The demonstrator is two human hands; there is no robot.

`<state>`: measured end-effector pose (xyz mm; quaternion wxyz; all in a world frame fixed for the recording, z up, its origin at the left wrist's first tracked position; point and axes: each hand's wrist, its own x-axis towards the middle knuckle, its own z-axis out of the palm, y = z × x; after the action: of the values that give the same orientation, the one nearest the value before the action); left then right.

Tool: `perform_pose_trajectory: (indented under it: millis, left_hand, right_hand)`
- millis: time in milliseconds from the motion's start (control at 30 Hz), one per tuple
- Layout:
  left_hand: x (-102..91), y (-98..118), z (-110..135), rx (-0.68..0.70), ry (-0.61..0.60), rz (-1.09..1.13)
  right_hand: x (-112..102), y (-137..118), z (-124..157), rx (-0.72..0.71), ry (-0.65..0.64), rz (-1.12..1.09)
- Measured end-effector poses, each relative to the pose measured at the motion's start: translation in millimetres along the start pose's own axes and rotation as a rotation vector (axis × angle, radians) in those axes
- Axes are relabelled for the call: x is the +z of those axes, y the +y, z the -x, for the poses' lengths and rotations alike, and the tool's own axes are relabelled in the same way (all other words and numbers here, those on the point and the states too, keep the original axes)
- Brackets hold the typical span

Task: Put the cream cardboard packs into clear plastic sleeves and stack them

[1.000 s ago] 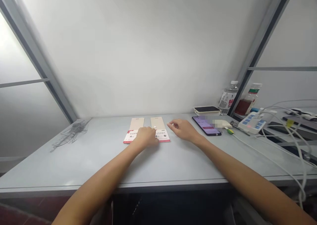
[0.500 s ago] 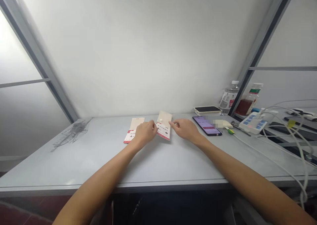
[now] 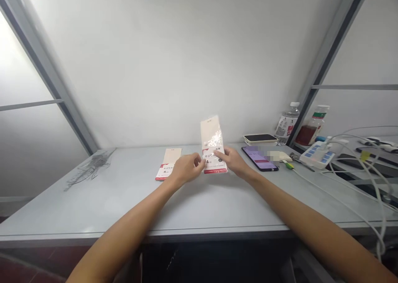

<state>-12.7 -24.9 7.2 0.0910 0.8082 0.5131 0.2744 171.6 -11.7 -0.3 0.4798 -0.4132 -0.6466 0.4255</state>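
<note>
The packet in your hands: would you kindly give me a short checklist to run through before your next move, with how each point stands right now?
1. Right hand on the glossy cream-and-red packet: ok, fingers pressed on its lower part.
2. Left hand gripping that packet: cannot tell, it may only touch the edge.
3. Packet's printing free of glare: not ok, glare lies across the upper part.
4. Second packet flat on the table: ok, apart from both hands.
5. Phone untouched: ok, right hand close but apart.
</note>
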Motion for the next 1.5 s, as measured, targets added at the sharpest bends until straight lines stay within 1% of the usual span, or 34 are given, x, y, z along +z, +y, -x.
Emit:
perform_pose_trajectory:
  millis: [200,267,400,567,733,800,900,1000,1167,1300,1367,1433,1500]
  left_hand:
    - [0.5,-1.8,-2.4,-0.073,0.081,-0.035]
    - [0.3,-1.7,-3.2,-0.073,0.085,-0.038]
    - [1.5,-2.2,-3.9,-0.088,0.087,-0.062]
    - [3.6,-5.8,-4.2,-0.031,0.089,-0.019]
    - [1.2,-6.4,-4.0,-0.029,0.068,0.034]
    - [-1.0,-5.7,-3.9,-0.051,0.03,0.127]
    - [-4.7,-4.3,-4.1,-0.121,-0.046,0.289]
    - [-7.5,-2.9,-4.8,-0.193,-0.072,0.349]
    - [-9.4,-3.0,-6.0,-0.28,-0.066,0.416]
    - [-7.7,-8.9,-8.4,-0.289,-0.059,0.518]
    - [-5.5,-13.0,-11.2,-0.279,-0.024,0.558]
    - [-3.3,-16.5,-14.3,-0.26,0.012,0.603]
    - [-1.9,-18.3,-16.4,-0.249,0.018,0.634]
  right_hand:
    - [8.2,1.7,6.2,-0.1,-0.174,0.119]
    - [9.7,1.3,7.8,-0.135,-0.202,0.116]
    - [10.6,-0.4,10.2,-0.158,-0.234,0.124]
    - [9.9,0.2,11.4,-0.21,-0.246,0.168]
    - [9.1,2.3,11.4,-0.205,-0.247,0.17]
    - [8.8,2.8,12.0,-0.206,-0.234,0.186]
    - [8.9,3.9,13.1,-0.212,-0.226,0.221]
    - [10.0,6.1,13.5,-0.215,-0.231,0.234]
    - [13.5,10.4,13.3,-0.29,-0.235,0.256]
    - [16.8,14.0,15.5,-0.336,-0.215,0.261]
    - [18.9,15.3,17.4,-0.317,-0.209,0.228]
    - [21.2,15.6,18.6,-0.263,-0.199,0.168]
    - [22.7,14.6,18.0,-0.215,-0.162,0.103]
